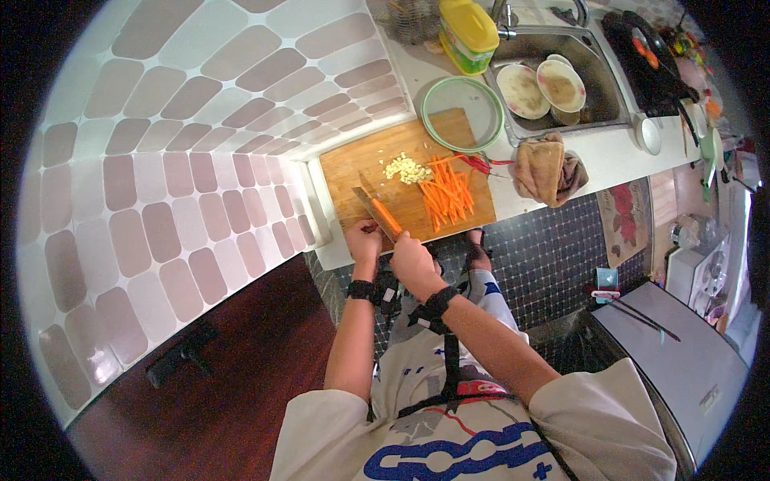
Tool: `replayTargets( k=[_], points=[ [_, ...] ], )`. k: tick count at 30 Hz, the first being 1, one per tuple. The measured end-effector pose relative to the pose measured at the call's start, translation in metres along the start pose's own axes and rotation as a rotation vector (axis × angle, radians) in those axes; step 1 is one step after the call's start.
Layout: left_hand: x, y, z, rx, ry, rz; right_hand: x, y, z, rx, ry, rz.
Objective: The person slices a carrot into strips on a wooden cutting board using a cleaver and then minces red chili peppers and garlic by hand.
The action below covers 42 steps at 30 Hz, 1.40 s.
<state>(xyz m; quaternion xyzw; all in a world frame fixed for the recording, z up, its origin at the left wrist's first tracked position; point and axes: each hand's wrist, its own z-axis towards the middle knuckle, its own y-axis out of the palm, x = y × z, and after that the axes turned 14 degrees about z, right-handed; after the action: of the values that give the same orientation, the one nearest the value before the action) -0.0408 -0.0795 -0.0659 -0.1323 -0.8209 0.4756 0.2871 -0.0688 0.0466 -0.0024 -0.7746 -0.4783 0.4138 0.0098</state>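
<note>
My right hand (414,266) grips a kitchen knife (364,196), its blade pointing away across the left part of a wooden cutting board (355,157). Strips of carrot (386,217) lie along the blade's right side. Close to the blade's left side, my left hand (364,242) is curled at the board's front edge; whether its fingers hold anything is hidden. A heap of carrot strips (446,197) covers the board's right part. Chopped garlic (408,169) sits just behind and left of that heap. Red chillies (476,163) lie at the board's right edge.
A green-rimmed round lid (462,133) overlaps the board's back right corner. Behind it stands a yellow-lidded tub (469,36). Dirty bowls (522,91) fill part of the metal sink (604,99). A brown cloth (544,169) hangs over the counter's front edge. A tiled wall (252,180) borders the left.
</note>
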Motion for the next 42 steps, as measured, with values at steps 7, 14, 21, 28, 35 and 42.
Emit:
replayTargets(
  k=[7, 14, 21, 28, 35, 42],
  points=[
    [-0.020, 0.010, 0.006, 0.018, 0.045, -0.066, 0.002, 0.019, 0.012, 0.049, -0.004, 0.015],
    [0.002, -0.014, -0.008, -0.021, 0.029, -0.312, -0.015, 0.008, 0.028, 0.068, -0.087, 0.027],
    [-0.019, 0.007, 0.006, -0.078, 0.120, -0.506, -0.009, 0.003, 0.023, 0.169, -0.151, 0.088],
    [-0.009, -0.002, 0.001, -0.087, 0.009, -0.368, 0.009, -0.004, -0.010, 0.052, -0.152, -0.031],
    [-0.029, 0.009, 0.014, -0.057, 0.092, -0.284, -0.002, -0.003, -0.015, 0.035, -0.022, 0.076],
    [-0.011, 0.002, 0.004, -0.096, -0.053, -0.250, 0.001, 0.005, -0.014, 0.112, -0.014, 0.114]
  ],
)
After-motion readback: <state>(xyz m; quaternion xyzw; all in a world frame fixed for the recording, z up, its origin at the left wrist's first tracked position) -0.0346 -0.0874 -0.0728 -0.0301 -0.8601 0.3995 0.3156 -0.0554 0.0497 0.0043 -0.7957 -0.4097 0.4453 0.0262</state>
